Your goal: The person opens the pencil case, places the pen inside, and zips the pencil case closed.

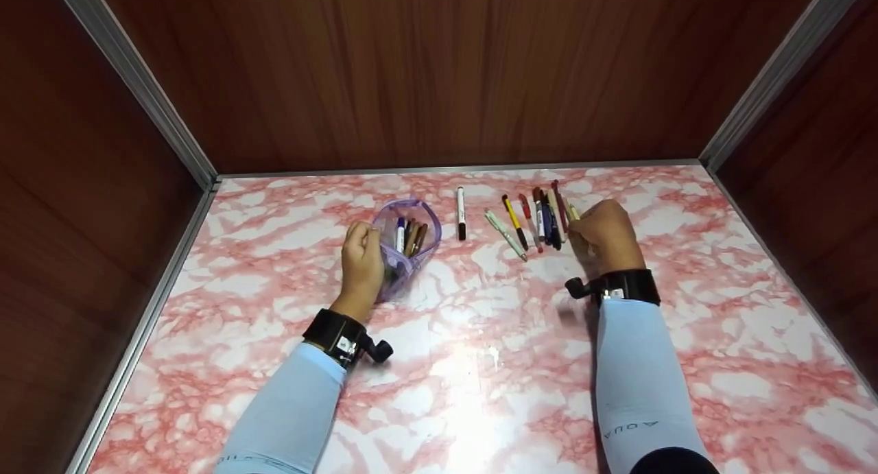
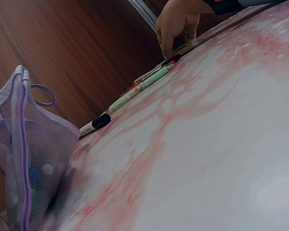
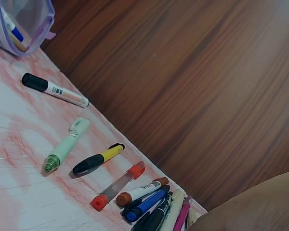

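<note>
My left hand (image 1: 362, 258) grips the near left side of a purple mesh pencil case (image 1: 437, 227). The case gapes, showing a blue-capped marker (image 1: 400, 235) and several brown pens (image 1: 411, 239) inside; its purple zipper (image 2: 23, 159) shows in the left wrist view. My right hand (image 1: 607, 234) is at the right end of a row of pens, fingers curled down around a pale yellow pen (image 1: 573, 212), whose lower part the hand hides. Just left of it lie a dark red pen (image 1: 560, 206), a blue pen (image 3: 151, 203) and a brown-capped marker (image 3: 142, 191), close together.
Farther left on the marbled table (image 1: 439, 364) lie a red pen (image 1: 529, 220), a yellow and black pen (image 1: 515, 221), a pale green pen (image 1: 505, 234) and a black-capped white marker (image 1: 461, 213). A brown wood-grain panel (image 1: 439, 76) rises behind, with more panels at both sides.
</note>
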`<state>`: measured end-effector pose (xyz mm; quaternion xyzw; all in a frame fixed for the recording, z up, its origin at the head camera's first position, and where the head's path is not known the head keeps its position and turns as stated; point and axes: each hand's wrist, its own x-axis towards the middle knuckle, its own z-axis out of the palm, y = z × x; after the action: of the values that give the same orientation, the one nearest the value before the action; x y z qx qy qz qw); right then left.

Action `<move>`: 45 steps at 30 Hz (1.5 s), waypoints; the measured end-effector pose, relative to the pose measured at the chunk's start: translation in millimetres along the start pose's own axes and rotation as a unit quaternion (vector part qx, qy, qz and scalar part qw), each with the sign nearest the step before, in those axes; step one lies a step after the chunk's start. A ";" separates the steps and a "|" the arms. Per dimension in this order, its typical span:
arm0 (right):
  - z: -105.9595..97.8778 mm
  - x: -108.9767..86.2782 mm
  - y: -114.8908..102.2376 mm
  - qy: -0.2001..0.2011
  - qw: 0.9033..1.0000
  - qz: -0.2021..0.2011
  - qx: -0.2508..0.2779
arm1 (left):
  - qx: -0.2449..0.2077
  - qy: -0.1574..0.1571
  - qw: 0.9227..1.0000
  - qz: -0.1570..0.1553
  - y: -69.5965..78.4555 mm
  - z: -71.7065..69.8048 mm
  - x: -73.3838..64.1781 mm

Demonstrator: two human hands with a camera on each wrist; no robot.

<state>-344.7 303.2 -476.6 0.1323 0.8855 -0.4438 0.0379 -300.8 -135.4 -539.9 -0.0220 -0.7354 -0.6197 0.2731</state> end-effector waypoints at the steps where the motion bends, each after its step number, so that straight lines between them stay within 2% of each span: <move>1: -0.3 -0.8 0.3 -0.004 1.000 0.002 0.011 | 0.001 0.000 1.000 0.000 0.1 -0.1 0.1; 4: -1.2 -2.4 1.4 -0.016 0.999 0.000 0.038 | 0.003 -0.002 1.000 -0.001 0.4 -0.4 -0.2; 7: -4.3 -3.4 0.9 -0.031 0.999 0.002 0.025 | 0.004 -0.006 1.000 -0.002 1.2 -0.4 -1.0; 11: -9.6 -2.8 -1.5 -0.044 0.999 0.031 -0.002 | 0.006 -0.006 1.000 0.000 2.1 -0.2 -1.6; 13: -11.7 -2.5 -3.0 -0.043 0.998 0.041 0.001 | 0.005 -0.005 1.000 0.001 1.7 0.0 -1.4; 18: -16.7 -3.6 -6.3 -0.022 1.000 0.018 0.014 | -0.002 -0.003 1.000 0.003 1.2 0.4 -1.3; 26: -22.7 -3.1 -28.8 0.034 0.998 -0.053 -0.017 | -0.002 -0.003 1.000 0.001 1.9 0.1 -0.8; 30: -21.0 -5.0 -44.4 0.049 0.994 -0.089 0.034 | -0.001 -0.007 1.000 0.000 2.6 -0.4 -1.0; 35: -10.8 -9.4 -60.1 0.066 0.982 -0.119 0.128 | 0.004 -0.010 1.000 -0.002 1.3 -1.1 -0.7; 37: -2.1 -12.6 -67.1 0.071 0.976 -0.115 0.171 | 0.004 -0.011 1.000 -0.003 1.5 -1.2 -0.7; 40: 11.8 -16.1 -76.0 0.077 0.967 -0.124 0.208 | -0.001 -0.010 1.000 -0.004 1.8 -0.9 -1.1; 45: 38.7 -17.7 -83.9 0.069 0.946 -0.183 0.257 | -0.005 -0.008 1.000 -0.001 0.9 -0.2 -1.0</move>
<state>-352.1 220.9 -431.6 0.0037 0.7506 -0.6458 -0.1398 -299.5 -135.1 -539.5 -0.0275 -0.7343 -0.6238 0.2663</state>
